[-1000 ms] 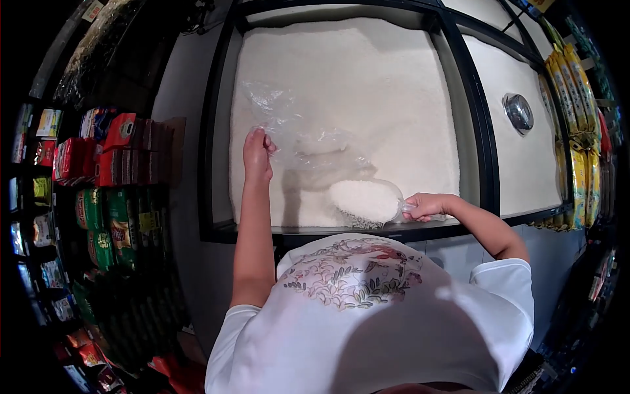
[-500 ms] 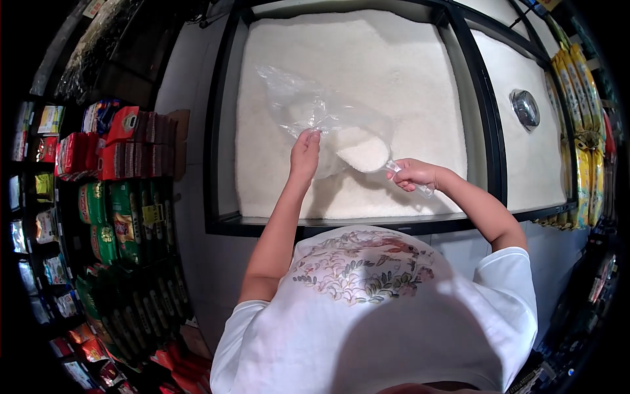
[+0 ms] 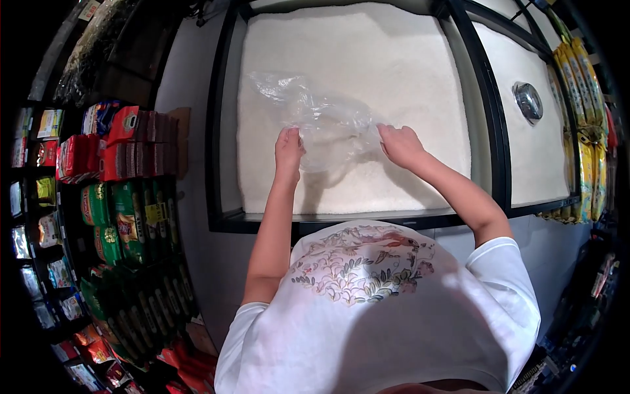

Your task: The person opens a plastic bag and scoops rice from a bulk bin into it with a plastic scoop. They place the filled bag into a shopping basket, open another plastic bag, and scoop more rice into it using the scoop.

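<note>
A clear plastic bag (image 3: 328, 113) stretches between my hands above a large bin of white grains (image 3: 354, 52). My left hand (image 3: 289, 152) is closed on the bag's near edge, thumb and fingers pinched together. At the bag's right end, my right hand (image 3: 401, 146) is closed round the handle of the clear scoop; the handle is mostly hidden by the fingers. The scoop's bowl is hard to tell from the shiny plastic, and its contents cannot be made out.
Black framing (image 3: 489, 111) divides the bins. A metallic round object (image 3: 528, 103) rests on grains in the right bin. Yellow packets (image 3: 577, 85) hang at the far right. Red packs (image 3: 128, 141) and green packs (image 3: 128, 217) fill shelves on the left.
My right hand has moved up and turned, bringing the scoop from the near side of the bag into its right end. My left hand has shifted slightly left, still pinching the bag.
</note>
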`<move>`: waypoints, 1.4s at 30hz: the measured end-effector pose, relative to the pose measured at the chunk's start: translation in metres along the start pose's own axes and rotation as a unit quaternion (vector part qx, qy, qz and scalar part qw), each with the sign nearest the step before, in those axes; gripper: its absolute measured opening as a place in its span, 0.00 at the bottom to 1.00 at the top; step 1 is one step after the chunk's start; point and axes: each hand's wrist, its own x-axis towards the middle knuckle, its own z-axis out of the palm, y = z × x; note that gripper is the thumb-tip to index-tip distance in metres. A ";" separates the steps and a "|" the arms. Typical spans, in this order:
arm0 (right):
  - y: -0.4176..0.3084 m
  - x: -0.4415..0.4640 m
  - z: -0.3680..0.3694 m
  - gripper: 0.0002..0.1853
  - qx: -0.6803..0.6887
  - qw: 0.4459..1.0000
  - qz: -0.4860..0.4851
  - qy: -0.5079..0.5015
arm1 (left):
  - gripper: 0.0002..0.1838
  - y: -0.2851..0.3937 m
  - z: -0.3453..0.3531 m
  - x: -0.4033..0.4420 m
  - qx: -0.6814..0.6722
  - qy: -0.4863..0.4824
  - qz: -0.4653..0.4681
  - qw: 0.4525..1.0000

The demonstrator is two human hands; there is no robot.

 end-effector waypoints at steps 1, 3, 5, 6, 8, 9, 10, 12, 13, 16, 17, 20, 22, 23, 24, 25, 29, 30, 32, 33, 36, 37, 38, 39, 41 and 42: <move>0.006 -0.006 -0.003 0.14 -0.001 1.000 0.003 -0.002 | 0.11 0.000 0.000 0.001 -0.001 -0.002 -0.002 1.000; 0.020 -0.021 -0.009 0.15 -0.034 0.999 -0.013 0.017 | 0.11 0.006 0.003 0.001 -0.008 0.004 -0.001 1.000; 0.033 -0.040 -0.021 0.16 -0.012 0.999 -0.018 0.027 | 0.11 0.009 0.003 0.003 -0.022 0.000 -0.002 1.000; 0.041 -0.051 -0.024 0.16 0.010 0.999 -0.027 0.038 | 0.12 0.010 0.002 0.004 -0.037 0.000 0.000 0.999; 0.060 -0.072 -0.022 0.17 0.022 0.998 -0.019 0.063 | 0.11 0.010 -0.001 0.007 -0.045 0.000 0.005 0.999; 0.069 -0.083 -0.020 0.17 0.035 0.994 0.023 0.100 | 0.11 0.009 -0.002 0.008 -0.053 0.004 0.012 0.999; 0.077 -0.094 -0.017 0.17 0.047 0.987 0.066 0.137 | 0.11 0.007 -0.003 0.008 -0.055 -0.002 0.007 0.998; 0.091 -0.110 -0.005 0.15 0.051 0.977 0.122 0.165 | 0.11 0.004 -0.005 0.010 -0.080 0.022 0.002 0.997; 0.097 -0.116 0.001 0.15 0.071 0.964 0.222 0.124 | 0.11 0.002 -0.007 0.011 -0.079 0.013 -0.004 0.997; 0.111 -0.127 0.014 0.15 0.111 0.923 0.367 0.042 | 0.09 -0.002 -0.009 0.011 -0.093 0.020 -0.025 0.995; 0.119 -0.131 0.028 0.15 0.098 0.908 0.405 0.036 | 0.09 -0.002 -0.009 0.010 -0.093 0.025 -0.027 0.995; 0.130 -0.127 0.048 0.15 0.097 0.881 0.462 0.022 | 0.08 -0.004 -0.011 0.009 -0.093 0.032 -0.030 0.995; 0.129 -0.125 0.057 0.14 0.109 0.870 0.481 0.015 | 0.08 -0.006 -0.015 0.008 -0.093 0.033 -0.033 0.995; 0.126 -0.121 0.059 0.14 0.107 0.880 0.462 -0.008 | 0.08 -0.007 -0.017 0.008 -0.093 0.034 -0.033 0.995; 0.123 -0.117 0.061 0.13 0.105 0.890 0.442 -0.031 | 0.08 -0.007 -0.018 0.008 -0.094 0.035 -0.032 0.994; 0.119 -0.116 0.061 0.12 0.103 0.906 0.408 -0.050 | 0.08 -0.008 -0.019 0.008 -0.093 0.036 -0.032 0.994; 0.097 -0.112 0.056 0.12 0.084 0.937 0.313 -0.128 | 0.07 -0.011 -0.025 0.007 -0.105 0.050 -0.029 0.993; 0.098 -0.112 0.056 0.12 0.084 0.938 0.310 -0.130 | 0.07 -0.012 -0.027 0.007 -0.108 0.047 -0.029 0.993; 0.105 -0.116 0.055 0.12 0.066 0.946 0.276 -0.159 | 0.07 -0.014 -0.030 0.007 -0.110 0.050 -0.025 0.992; 0.109 -0.120 0.055 0.12 0.067 0.946 0.274 -0.160 | 0.07 -0.015 -0.031 0.007 -0.110 0.049 -0.022 0.992; 0.119 -0.133 0.051 0.13 0.067 0.960 0.218 -0.162 | 0.07 -0.014 -0.031 0.006 -0.109 0.068 -0.016 0.992; 0.120 -0.138 0.050 0.13 0.064 0.962 0.200 -0.172 | 0.07 -0.014 -0.031 0.005 -0.109 0.070 -0.018 0.991; 0.121 -0.141 0.047 0.13 0.062 0.964 0.182 -0.183 | 0.07 -0.014 -0.031 0.005 -0.108 0.072 -0.016 0.991; 0.121 -0.143 0.044 0.13 0.063 0.964 0.182 -0.185 | 0.08 -0.013 -0.031 0.005 -0.107 0.072 -0.013 0.992; 0.120 -0.146 0.038 0.14 0.063 0.954 0.159 -0.246 | 0.08 -0.012 -0.030 0.003 -0.105 0.076 -0.017 0.991; 0.120 -0.148 0.036 0.14 0.065 0.954 0.159 -0.246 | 0.08 -0.011 -0.029 0.002 -0.104 0.078 -0.020 0.991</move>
